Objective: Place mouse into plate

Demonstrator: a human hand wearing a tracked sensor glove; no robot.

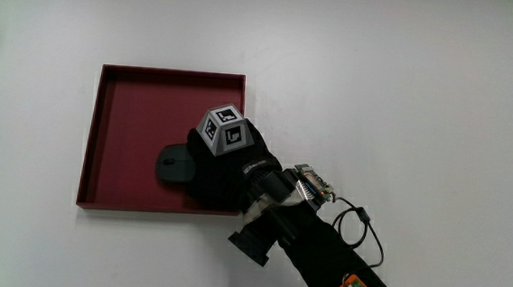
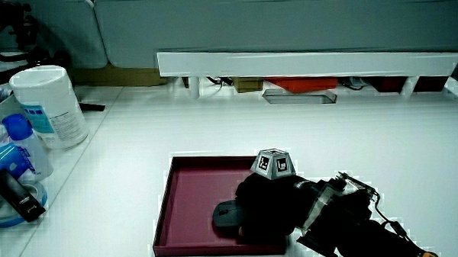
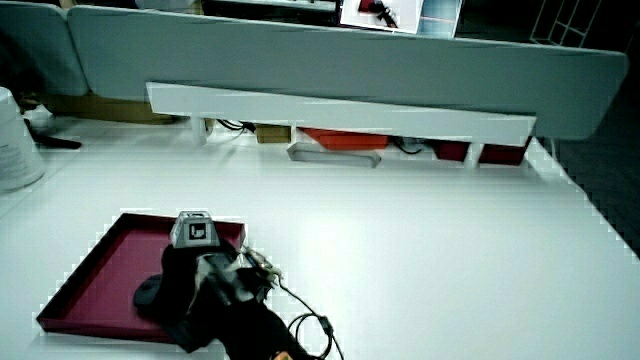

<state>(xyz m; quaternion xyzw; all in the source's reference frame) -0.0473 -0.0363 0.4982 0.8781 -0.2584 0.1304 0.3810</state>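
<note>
A dark red square plate [image 1: 141,108] with a low rim lies on the white table. A black mouse [image 1: 172,166] rests on the plate's floor, in the part nearest the person. The hand [image 1: 228,164], in a black glove with a patterned cube [image 1: 223,128] on its back, lies over the mouse's rear half with its fingers curled around it. Only the mouse's front end sticks out from under the glove. Both side views show the same: mouse [image 2: 226,215] [image 3: 150,293] down on the plate [image 2: 193,191] [image 3: 100,270], hand [image 2: 270,207] [image 3: 190,275] on top of it.
A white wipes canister [image 2: 49,104] and a blue-capped bottle [image 2: 20,147] stand at the table's edge, away from the plate. A long white bar [image 2: 311,64] runs along the low partition [image 2: 286,23]. A black cable [image 1: 359,228] loops off the forearm.
</note>
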